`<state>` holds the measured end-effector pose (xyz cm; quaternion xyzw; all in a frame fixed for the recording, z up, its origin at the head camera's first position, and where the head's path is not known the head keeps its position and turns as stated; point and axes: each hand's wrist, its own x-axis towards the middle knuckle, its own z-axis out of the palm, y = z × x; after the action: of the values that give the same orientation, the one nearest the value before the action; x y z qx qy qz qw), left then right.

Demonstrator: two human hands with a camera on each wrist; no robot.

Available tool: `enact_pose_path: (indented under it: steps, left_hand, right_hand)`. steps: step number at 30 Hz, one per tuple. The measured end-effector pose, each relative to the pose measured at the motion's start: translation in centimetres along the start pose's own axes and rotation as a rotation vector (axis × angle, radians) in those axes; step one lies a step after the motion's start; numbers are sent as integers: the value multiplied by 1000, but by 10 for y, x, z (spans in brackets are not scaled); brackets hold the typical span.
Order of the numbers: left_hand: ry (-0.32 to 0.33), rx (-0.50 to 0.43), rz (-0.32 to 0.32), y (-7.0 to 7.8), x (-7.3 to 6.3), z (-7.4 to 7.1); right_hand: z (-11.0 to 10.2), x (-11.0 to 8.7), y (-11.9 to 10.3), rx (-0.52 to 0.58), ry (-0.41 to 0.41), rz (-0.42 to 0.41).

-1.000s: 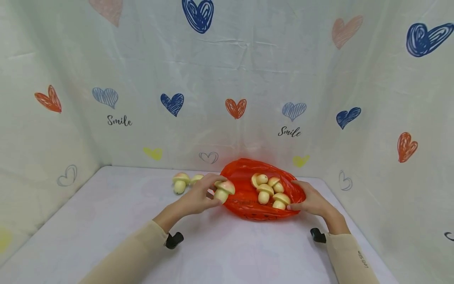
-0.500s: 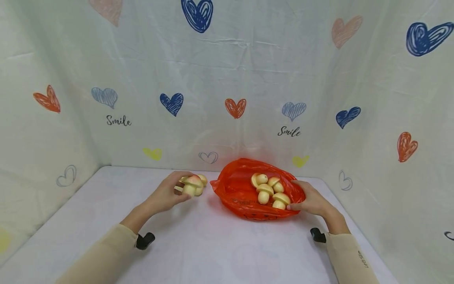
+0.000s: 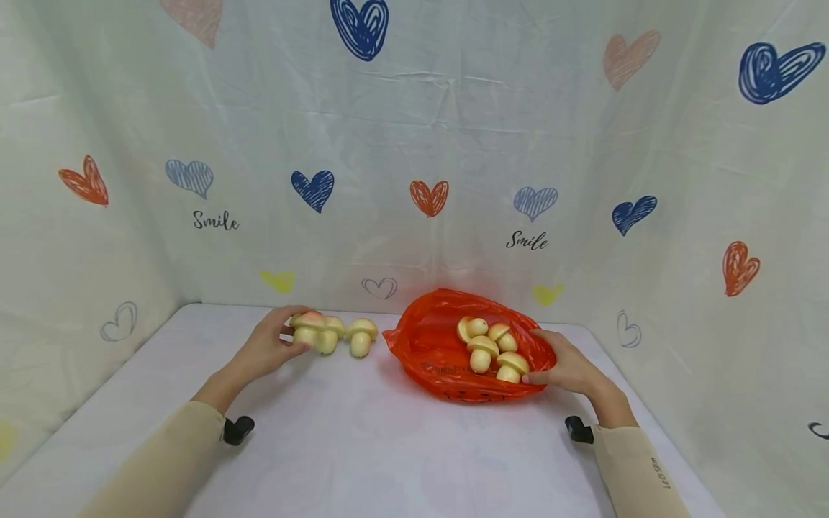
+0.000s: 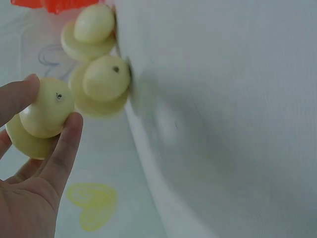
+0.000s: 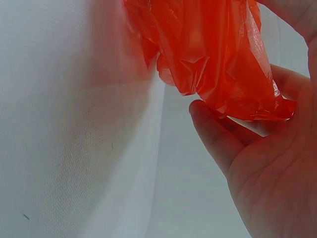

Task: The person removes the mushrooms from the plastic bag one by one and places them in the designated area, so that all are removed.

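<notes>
In the head view, my left hand pinches a toy mushroom, pale yellow with a pinkish cap, at the left of the table. The left wrist view shows this held mushroom between thumb and fingers. Just right of it stands a second mushroom, and a third mushroom sits a little further right. On the right lies a red plastic bag, its mouth facing me, with several mushrooms inside. My right hand grips the bag's right edge; red film bunches against its fingers.
A white cloth covers the table. Close behind the bag hangs a white curtain printed with hearts, which also runs along both sides. A black wrist camera sticks out at the left cuff, and another black camera at the right.
My left hand has moved left from the bag's left edge, carrying the mushroom past the other two. My right hand stays at the bag.
</notes>
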<state>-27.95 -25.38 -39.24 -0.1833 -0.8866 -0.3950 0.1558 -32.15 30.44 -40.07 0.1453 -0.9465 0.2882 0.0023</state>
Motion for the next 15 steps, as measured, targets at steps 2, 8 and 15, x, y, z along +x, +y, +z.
enact_pose_path:
  steps: [2,8,15]
  left_hand:
    - [3,5,-24,-6,1,-3]
    - [-11,38,-86,-19,5,-12]
    - [-32,103,-124,-32,9,-16]
  right_hand:
    - [0,0,1,-1,-1,1]
    - [0,1,1,4,-4,2]
    - [1,1,-1,3,-8,11]
